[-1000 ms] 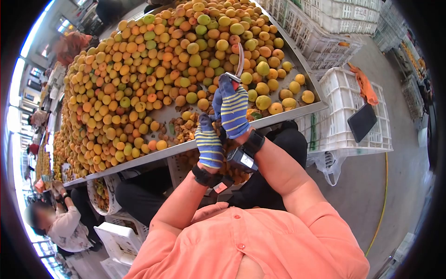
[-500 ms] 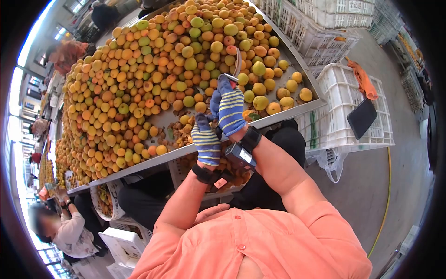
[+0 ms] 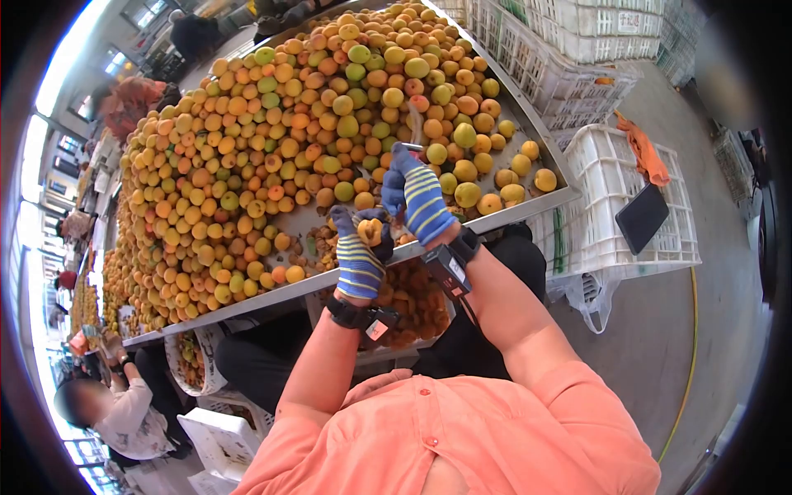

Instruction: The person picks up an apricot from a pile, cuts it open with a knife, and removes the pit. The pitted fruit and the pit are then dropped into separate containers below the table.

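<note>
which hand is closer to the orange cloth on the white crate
Right. The right hand is at the near edge of the tray, left of the orange cloth with a gap between; the left hand, holding a fruit, is farther left.

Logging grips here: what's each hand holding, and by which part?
Left hand: an opened fruit, by its sides. Right hand: a curved knife, by its handle.

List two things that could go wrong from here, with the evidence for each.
The curved knife in the gloved right hand might nick the gloved left hand, close by and holding a piece of fruit.

Some loose fruit lies near the metal tray's rim; a knock from the right forearm could perhaps send it over.
</note>
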Demonstrator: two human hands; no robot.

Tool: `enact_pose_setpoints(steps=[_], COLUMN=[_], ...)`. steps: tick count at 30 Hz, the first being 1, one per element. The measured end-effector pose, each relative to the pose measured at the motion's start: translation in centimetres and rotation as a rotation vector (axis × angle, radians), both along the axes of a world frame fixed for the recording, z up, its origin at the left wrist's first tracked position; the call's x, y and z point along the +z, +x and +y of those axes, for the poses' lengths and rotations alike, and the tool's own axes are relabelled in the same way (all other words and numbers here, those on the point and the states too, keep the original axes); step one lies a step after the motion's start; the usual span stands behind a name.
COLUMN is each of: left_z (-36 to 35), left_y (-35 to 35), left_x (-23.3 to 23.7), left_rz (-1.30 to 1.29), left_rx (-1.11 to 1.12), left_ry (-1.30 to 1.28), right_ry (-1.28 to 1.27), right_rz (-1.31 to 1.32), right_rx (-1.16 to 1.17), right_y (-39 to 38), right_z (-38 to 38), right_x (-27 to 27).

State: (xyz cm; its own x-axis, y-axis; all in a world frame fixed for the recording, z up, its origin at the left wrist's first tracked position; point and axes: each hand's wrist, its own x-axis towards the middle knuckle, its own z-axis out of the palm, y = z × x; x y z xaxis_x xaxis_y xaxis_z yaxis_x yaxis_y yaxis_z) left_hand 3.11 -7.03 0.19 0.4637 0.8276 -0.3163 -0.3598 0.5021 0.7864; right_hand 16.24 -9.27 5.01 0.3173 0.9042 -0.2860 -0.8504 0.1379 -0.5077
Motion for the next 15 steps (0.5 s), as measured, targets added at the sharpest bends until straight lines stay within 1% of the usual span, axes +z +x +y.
enact_pose_setpoints(steps=[1,2,3,5,6,7,9,10,13,14,15], left_z=[0.4,0.7,1.0,1.4,1.0,1.0,0.8,0.9,0.9,0.5,0.7], left_y=[-0.3,-0.5,-1.0,-1.8,-1.6,-1.7,-2.0,-2.3,-3.2,-3.3,-3.5], left_x=[0.3,0.6,0.9,1.4,2.2,2.1,1.6,1.4,0.9,1.0,0.5], left_rz=[0.012,0.023,0.027,0.039,-0.061,-0.064,-0.069,-0.102,-0.102,-0.095,-0.114], left_rx=[0.022,0.045,0.031,-0.003,0.008,0.029,0.070,0.063,0.115,0.148,0.143], left_ry=[-0.038,-0.076,-0.068,-0.056,-0.105,-0.101,-0.093,-0.091,-0.082,-0.073,-0.117], right_ry=[-0.052,-0.145,-0.061,0.054,0.093,-0.002,0.035,0.055,0.038,0.079,0.078], right_rz=[-0.174,-0.392,-0.876,-0.953,-1.251,-1.451,-1.583,-1.534,-1.482,-1.430,-1.476], right_rx=[0.048,0.014,-0.236,-0.118,-0.142,-0.063,0.003,0.063,0.115,0.091,0.111], right_y=[0.0,-0.1,-1.2,-2.6,-3.1,-3.7,-4.3,-4.9,-5.5,-5.8,-5.9], right_z=[-0.4,0.3,0.6,-0.1,-0.7,-1.2,-2.1,-2.2,-2.2,-2.0,-2.1], right_x=[0.8,0.1,-0.9,-2.4,-2.3,-2.1,-1.5,-1.3,-0.9,-1.3,-1.2])
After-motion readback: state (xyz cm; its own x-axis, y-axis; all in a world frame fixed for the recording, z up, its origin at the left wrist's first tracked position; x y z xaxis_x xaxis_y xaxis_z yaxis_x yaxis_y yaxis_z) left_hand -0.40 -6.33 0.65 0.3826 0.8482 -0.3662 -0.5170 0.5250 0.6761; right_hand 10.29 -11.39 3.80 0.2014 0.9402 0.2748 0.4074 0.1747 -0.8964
